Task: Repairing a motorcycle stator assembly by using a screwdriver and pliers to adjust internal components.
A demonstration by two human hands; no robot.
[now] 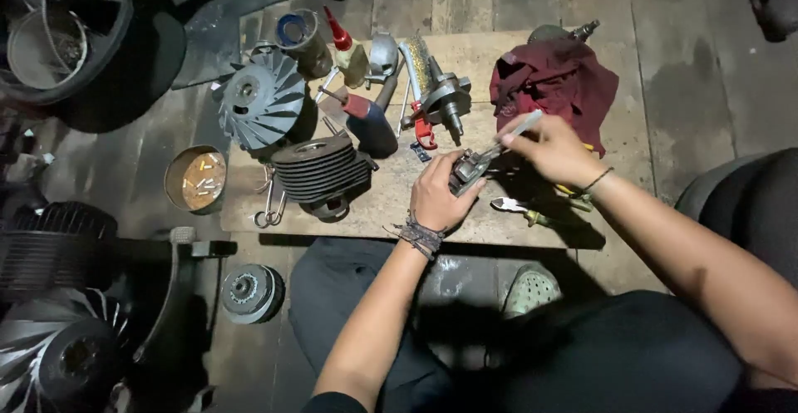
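My left hand (439,193) grips a small grey metal engine part (470,168) over a wooden board (374,209). My right hand (555,149) holds a slim silver tool (511,135) whose tip meets that part. A finned engine cylinder (322,168) lies just left of my left hand. Yellow-handled pliers (519,209) rest on the board below my right hand.
A dark red rag (555,81) lies at the board's back right, a crankshaft (445,97) and bottles behind. A finned fan wheel (259,97) and a round tin (195,180) sit left. Engine housings crowd the far left floor. My knees are near the board's front edge.
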